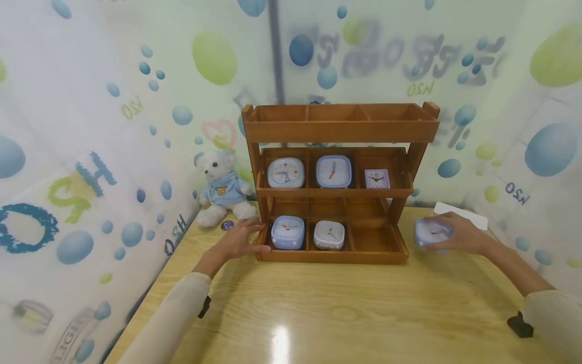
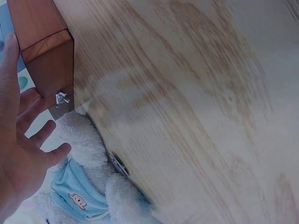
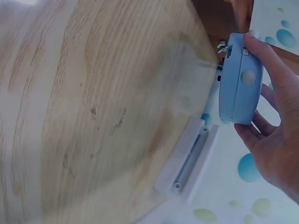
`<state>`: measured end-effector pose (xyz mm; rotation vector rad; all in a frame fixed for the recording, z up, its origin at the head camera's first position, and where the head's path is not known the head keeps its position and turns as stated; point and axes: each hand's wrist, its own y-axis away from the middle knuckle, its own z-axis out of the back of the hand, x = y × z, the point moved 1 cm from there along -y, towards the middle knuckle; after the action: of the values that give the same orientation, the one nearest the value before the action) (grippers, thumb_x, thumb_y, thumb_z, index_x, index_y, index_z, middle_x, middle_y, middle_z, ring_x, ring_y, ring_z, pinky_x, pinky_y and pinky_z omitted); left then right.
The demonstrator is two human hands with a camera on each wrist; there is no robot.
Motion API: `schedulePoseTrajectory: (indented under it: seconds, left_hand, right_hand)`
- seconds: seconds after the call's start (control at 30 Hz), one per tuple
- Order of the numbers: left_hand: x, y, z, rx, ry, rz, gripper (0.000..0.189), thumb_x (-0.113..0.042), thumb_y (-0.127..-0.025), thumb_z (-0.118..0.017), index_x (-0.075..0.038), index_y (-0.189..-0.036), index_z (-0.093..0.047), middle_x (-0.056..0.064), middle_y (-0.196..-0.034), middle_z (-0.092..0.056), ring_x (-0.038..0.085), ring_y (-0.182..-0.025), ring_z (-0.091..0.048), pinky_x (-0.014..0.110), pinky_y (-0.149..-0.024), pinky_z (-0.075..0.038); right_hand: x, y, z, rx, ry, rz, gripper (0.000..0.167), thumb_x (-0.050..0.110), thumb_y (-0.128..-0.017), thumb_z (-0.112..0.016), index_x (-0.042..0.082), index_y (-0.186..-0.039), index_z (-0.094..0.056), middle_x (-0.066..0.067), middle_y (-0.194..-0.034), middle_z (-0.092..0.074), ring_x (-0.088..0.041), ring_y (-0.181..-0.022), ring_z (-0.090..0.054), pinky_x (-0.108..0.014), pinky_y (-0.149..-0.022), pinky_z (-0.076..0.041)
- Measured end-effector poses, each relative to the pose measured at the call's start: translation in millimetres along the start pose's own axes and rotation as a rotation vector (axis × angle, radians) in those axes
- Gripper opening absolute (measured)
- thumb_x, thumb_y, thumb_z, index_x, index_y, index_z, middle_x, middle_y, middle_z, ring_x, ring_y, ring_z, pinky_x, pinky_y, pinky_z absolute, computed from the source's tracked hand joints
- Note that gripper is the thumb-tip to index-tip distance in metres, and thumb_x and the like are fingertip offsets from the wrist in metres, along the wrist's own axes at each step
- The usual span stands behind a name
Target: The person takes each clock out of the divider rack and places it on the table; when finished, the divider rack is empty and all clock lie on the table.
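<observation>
My right hand (image 1: 465, 233) grips a blue alarm clock (image 1: 429, 232) by its edges, to the right of the wooden shelf (image 1: 336, 257). In the right wrist view the blue clock (image 3: 239, 81) shows its side, held between thumb and fingers. My left hand (image 1: 241, 239) touches the shelf's lower left corner with spread fingers. Two clocks stand on the bottom tier: a blue one (image 1: 288, 233) at left and a white one (image 1: 329, 235) in the middle. The middle tier holds a white clock (image 1: 286, 173), a blue clock (image 1: 334, 172) and a small lilac square clock (image 1: 377, 179).
A white teddy bear (image 1: 223, 189) in a blue hoodie sits left of the shelf, a small round dark badge (image 1: 227, 224) beside it. Behind my right hand lies a white flat object (image 1: 461, 216). Patterned cloth walls (image 1: 136, 126) enclose the wooden table (image 1: 327, 303).
</observation>
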<state>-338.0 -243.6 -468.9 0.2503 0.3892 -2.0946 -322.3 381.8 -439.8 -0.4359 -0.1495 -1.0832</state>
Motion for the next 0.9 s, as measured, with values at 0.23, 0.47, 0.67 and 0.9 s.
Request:
schedulePoseTrajectory:
  seconds: [0.23,0.47,0.67,0.9]
  left_hand:
    - [0.4,-3.5,0.4,0.020,-0.020,0.001,0.081,-0.055,-0.085,-0.082,0.000,-0.141,-0.064,0.022,-0.150,-0.053,0.048,-0.141,-0.043,0.064,-0.113,-0.038]
    - [-0.9,-2.2,0.6,0.033,-0.022,0.021,0.082,-0.057,-0.086,-0.080,0.000,-0.142,-0.063,0.021,-0.150,-0.053,0.047,-0.143,-0.042,0.063,-0.114,-0.037]
    - [1.3,-0.8,0.5,0.035,-0.035,0.016,0.081,-0.057,-0.087,-0.079,-0.001,-0.143,-0.062,0.022,-0.151,-0.052,0.047,-0.142,-0.042,0.063,-0.114,-0.037]
    - [-0.4,-0.7,0.9,0.037,-0.029,0.014,0.081,-0.057,-0.087,-0.079,0.000,-0.142,-0.062,0.022,-0.150,-0.053,0.048,-0.142,-0.042,0.064,-0.113,-0.037]
  right_hand:
    - [-9.4,-9.0,-14.2,0.027,-0.022,-0.041,0.084,0.043,-0.069,-0.096,0.000,-0.134,-0.067,-0.034,-0.126,-0.060,-0.049,-0.112,-0.059,-0.058,-0.084,-0.051]
    - [-20.5,-17.3,-27.5,0.040,-0.038,-0.029,0.083,0.041,-0.069,-0.096,-0.003,-0.133,-0.067,-0.028,-0.121,-0.064,-0.039,-0.104,-0.061,-0.045,-0.081,-0.051]
    - [-25.9,-23.7,-39.7,-0.031,-0.050,0.134,0.076,0.031,-0.062,-0.100,-0.008,-0.121,-0.072,-0.018,-0.103,-0.072,-0.026,-0.087,-0.063,-0.031,-0.069,-0.048]
    - [-26.1,-21.7,-43.1,-0.030,-0.049,0.145,0.078,0.028,-0.062,-0.101,-0.009,-0.123,-0.069,-0.019,-0.104,-0.070,-0.029,-0.090,-0.063,-0.035,-0.071,-0.050]
